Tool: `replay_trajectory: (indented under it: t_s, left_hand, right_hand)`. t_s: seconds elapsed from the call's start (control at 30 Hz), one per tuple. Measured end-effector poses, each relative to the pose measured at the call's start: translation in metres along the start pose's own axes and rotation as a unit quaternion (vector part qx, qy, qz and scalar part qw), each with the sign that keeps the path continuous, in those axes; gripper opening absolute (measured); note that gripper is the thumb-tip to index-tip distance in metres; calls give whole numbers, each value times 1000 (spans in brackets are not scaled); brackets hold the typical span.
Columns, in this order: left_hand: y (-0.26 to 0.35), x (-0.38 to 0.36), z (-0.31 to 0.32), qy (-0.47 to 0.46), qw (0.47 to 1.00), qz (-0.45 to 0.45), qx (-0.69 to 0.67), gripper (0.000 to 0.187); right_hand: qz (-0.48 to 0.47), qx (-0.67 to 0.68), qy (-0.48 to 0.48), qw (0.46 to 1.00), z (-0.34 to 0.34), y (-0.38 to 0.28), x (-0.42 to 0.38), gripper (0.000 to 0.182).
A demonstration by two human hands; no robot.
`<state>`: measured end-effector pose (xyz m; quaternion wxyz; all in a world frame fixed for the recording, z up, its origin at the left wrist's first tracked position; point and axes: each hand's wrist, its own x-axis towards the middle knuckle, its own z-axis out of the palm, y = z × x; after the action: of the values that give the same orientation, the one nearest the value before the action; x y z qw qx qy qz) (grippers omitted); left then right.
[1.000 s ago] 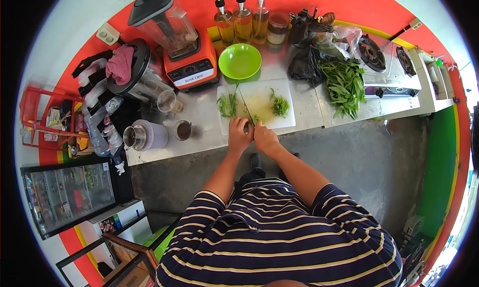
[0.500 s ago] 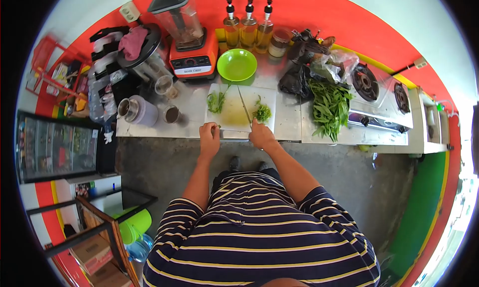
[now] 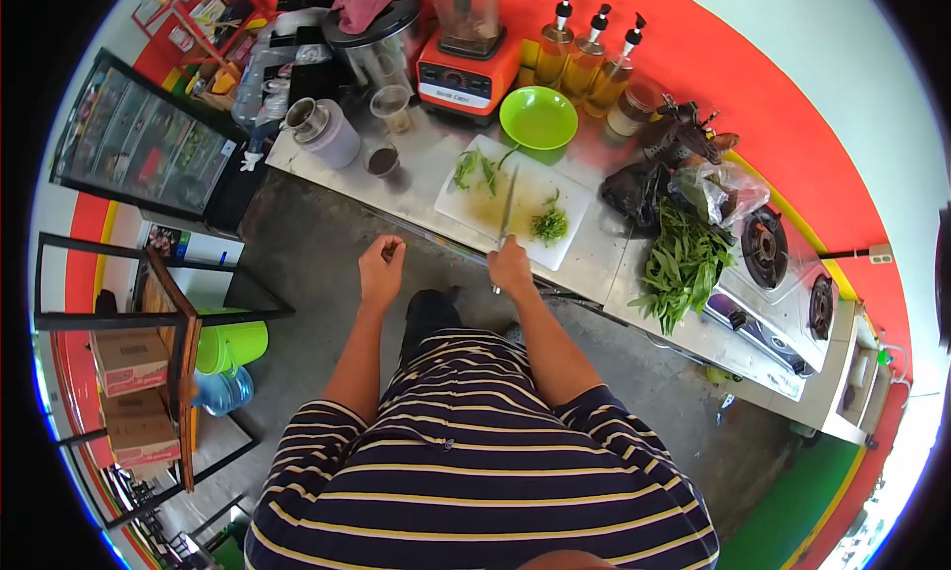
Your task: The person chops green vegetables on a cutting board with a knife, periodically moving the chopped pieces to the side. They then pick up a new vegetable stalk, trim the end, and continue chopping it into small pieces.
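My right hand is wrapped round the handle of a kitchen knife, its blade pointing away from me over the white cutting board. Chopped greens lie to the right of the blade. Leafy sprigs rest on the board's left part, one stem reaching toward a green bowl behind it. Out over the floor, before the counter's edge, hangs my left hand with its fingers curled into a pinch; whatever they may hold is too small to make out.
A dark drink in a cup, a lavender flask and an orange blender stand on the counter's left. Pump bottles line the wall. Right of the board are a black bag, leafy greens and a stove.
My left hand has drawn back from the board's front edge, out over the floor. The view has turned left. The knife stays in my right hand over the board.
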<state>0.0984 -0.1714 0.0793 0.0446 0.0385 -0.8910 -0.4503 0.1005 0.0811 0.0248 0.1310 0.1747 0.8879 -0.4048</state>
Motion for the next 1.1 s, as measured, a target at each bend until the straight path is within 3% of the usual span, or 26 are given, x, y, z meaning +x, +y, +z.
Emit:
replay_trajectory:
  t_s: [0.1,0.23,0.3,0.43,0.57,0.67,0.8,0.97,1.03,1.1]
  left_hand:
    - [-7,6,3,17,999,16,-41,11]
    - [-19,32,25,-25,996,72,-54,11]
    - [-10,45,36,-125,988,83,-44,10]
    - [6,71,64,-217,964,126,-90,10]
    - [23,87,79,-305,940,96,-120,15]
    - [13,101,102,-330,921,188,-83,17]
    - [28,109,131,-404,894,189,-48,15]
    - [53,105,169,-428,874,232,-7,13]
    - [52,100,181,-362,882,303,-2,8]
    - [52,95,187,-351,893,282,5,7]
  right_hand:
    - [23,-38,31,999,-13,7,2,42]
    - [34,25,93,995,-28,2,6,43]
    - [44,3,83,996,-35,-6,3,43]
    - [4,-18,72,997,-23,7,2,46]
    - [61,-16,82,995,-19,11,-11,46]
    - [108,1,150,983,-20,13,-21,40]
    - [97,4,209,973,-32,14,-32,37]
    - [113,18,238,965,-36,10,-49,36]
    - [113,12,225,968,-31,11,-53,36]
    - [116,5,215,970,-26,10,-54,35]
